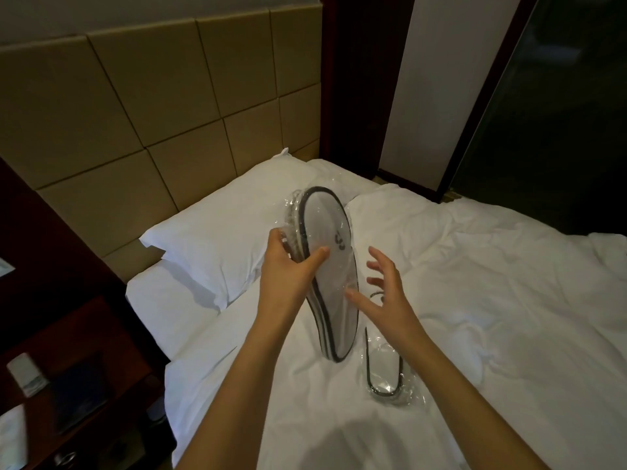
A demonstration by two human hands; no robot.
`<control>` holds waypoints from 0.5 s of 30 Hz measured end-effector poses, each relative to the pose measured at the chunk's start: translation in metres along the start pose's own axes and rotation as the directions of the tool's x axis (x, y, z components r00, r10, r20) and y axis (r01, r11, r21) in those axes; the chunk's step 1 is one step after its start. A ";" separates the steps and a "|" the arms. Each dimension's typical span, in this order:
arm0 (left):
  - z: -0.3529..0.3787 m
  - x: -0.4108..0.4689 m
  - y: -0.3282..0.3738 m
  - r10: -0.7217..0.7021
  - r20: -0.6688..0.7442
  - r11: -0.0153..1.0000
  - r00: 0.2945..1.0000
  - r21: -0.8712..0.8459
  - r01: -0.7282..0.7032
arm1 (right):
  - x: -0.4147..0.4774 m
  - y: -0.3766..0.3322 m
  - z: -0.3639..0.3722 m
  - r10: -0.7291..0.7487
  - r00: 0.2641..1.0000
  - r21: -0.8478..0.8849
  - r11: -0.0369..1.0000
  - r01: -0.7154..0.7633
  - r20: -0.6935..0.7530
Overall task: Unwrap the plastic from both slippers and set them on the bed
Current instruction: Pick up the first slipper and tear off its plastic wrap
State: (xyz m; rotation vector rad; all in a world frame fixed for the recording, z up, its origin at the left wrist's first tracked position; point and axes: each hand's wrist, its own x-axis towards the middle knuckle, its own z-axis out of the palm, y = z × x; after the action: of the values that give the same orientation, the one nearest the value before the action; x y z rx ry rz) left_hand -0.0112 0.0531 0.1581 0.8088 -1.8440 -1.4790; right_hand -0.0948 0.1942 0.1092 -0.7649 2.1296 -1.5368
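Observation:
My left hand grips a white slipper with dark trim, wrapped in clear plastic, and holds it on edge above the bed. Its heel end nearly touches the sheet. My right hand hovers just right of it with the fingers spread, holding nothing; its fingertips are close to the plastic. A second plastic-wrapped slipper lies flat on the sheet below my right hand, and my wrist hides part of it.
A white pillow lies at the head of the bed against a padded tan headboard. A dark wooden nightstand with small items stands to the left. A dark glass panel rises behind the bed on the right.

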 end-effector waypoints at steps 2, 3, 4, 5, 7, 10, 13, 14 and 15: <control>0.003 0.000 0.001 0.030 -0.025 0.999 0.999 0.042 -0.029 | -0.004 -0.009 0.008 -0.122 0.992 -0.040 0.992 0.123 0.021; 0.005 0.000 0.003 0.046 -0.031 0.997 0.998 0.060 -0.044 | -0.005 -0.014 0.012 -0.161 0.986 -0.066 0.984 0.163 0.030; 0.007 0.000 0.005 0.059 -0.032 0.996 0.998 0.074 -0.056 | -0.003 -0.018 0.016 -0.191 0.981 -0.104 0.976 0.193 0.034; 0.009 0.000 0.008 0.072 -0.030 0.994 0.997 0.086 -0.069 | 0.000 -0.022 0.020 -0.214 0.976 -0.143 0.966 0.216 0.032; 0.013 0.000 0.013 0.095 -0.028 0.991 0.995 0.097 -0.091 | 0.005 -0.032 0.025 -0.228 0.973 -0.165 0.959 0.232 0.042; 0.016 -0.001 0.018 0.102 -0.023 0.991 0.994 0.090 -0.100 | 0.012 -0.041 0.028 -0.238 0.969 -0.176 0.953 0.245 0.062; 0.017 -0.001 0.017 0.093 0.019 0.991 0.996 0.097 -0.094 | 0.021 -0.044 0.027 -0.252 0.966 -0.159 0.953 0.258 0.059; 0.017 -0.002 0.016 0.090 0.038 0.991 0.995 0.098 -0.094 | 0.024 -0.044 0.027 -0.244 0.968 -0.141 0.958 0.250 0.059; 0.018 -0.003 0.015 0.090 0.057 0.991 0.994 0.095 -0.095 | 0.027 -0.044 0.027 -0.232 0.971 -0.118 0.964 0.237 0.058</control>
State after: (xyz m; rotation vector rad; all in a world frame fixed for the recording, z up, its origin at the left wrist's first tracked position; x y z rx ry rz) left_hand -0.0244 0.0689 0.1698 0.7254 -1.9793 -1.3733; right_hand -0.0910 0.1468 0.1423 -1.1191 2.1822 -1.4944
